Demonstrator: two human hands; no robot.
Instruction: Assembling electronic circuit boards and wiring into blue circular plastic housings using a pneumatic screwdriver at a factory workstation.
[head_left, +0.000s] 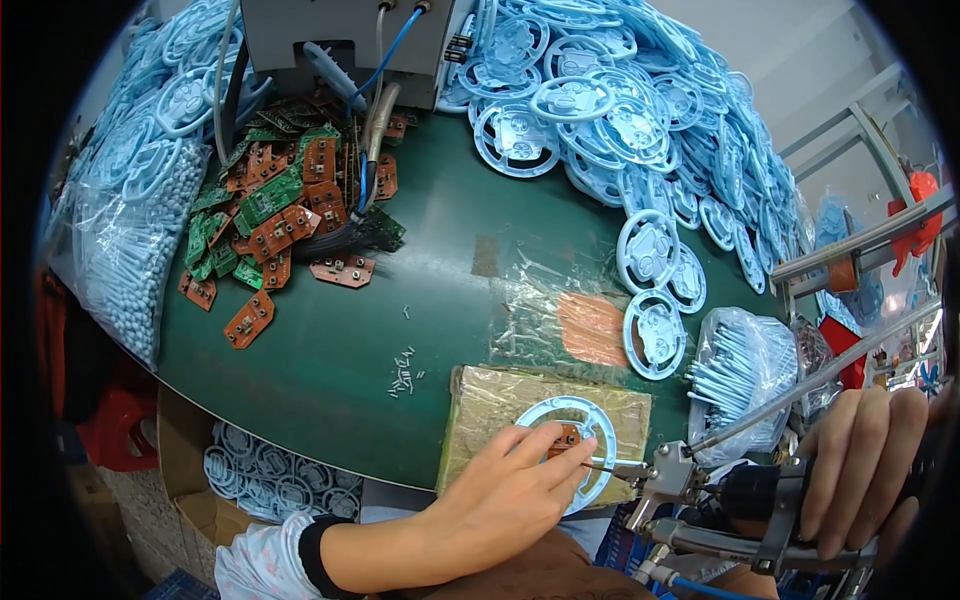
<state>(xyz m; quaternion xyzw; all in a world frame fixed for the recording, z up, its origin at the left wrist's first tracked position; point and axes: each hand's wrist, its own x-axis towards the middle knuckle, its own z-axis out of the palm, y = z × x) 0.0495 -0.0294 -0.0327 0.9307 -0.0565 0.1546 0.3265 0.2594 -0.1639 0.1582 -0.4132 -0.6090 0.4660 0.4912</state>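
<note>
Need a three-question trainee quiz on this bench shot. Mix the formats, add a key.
1. True or false: the left hand reaches over a blue wheel-shaped piece lying on a tan block.

2. What does the right hand grip?
a) a bag of rods
b) a black power driver
c) a cardboard box

3. Fill in: the heaped circuit boards are orange-brown and ____.

Key: 1 true; 2 b; 3 green
</note>
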